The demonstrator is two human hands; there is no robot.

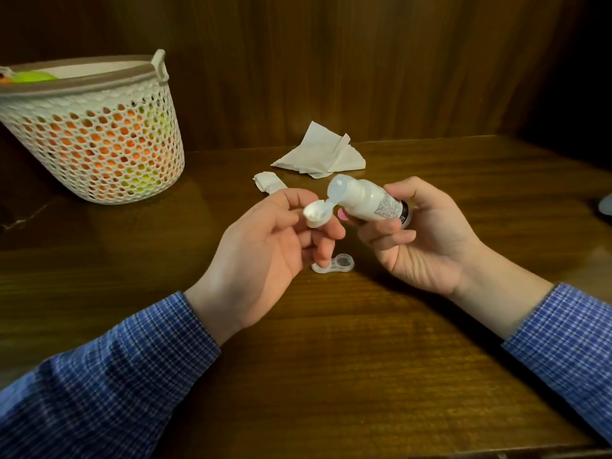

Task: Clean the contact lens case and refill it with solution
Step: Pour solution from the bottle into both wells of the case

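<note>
Your right hand (420, 236) grips the solution bottle (367, 200), tilted over the white cap (317, 216) pinched in your left hand (271, 240). The lens case (334, 264) lies on the table (364, 342) below, partly hidden by your left fingers. Tissues (321, 154) and a basket (96, 134) sit behind.

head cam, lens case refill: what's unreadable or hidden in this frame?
- Contact lens case: left well hidden behind the left hand; liquid level not discernible.
- Bottle label: print too small; base covered by the right hand.
- Pink item between the hands: mostly hidden, unidentifiable.
- Pale object: cut off by the right edge.
</note>
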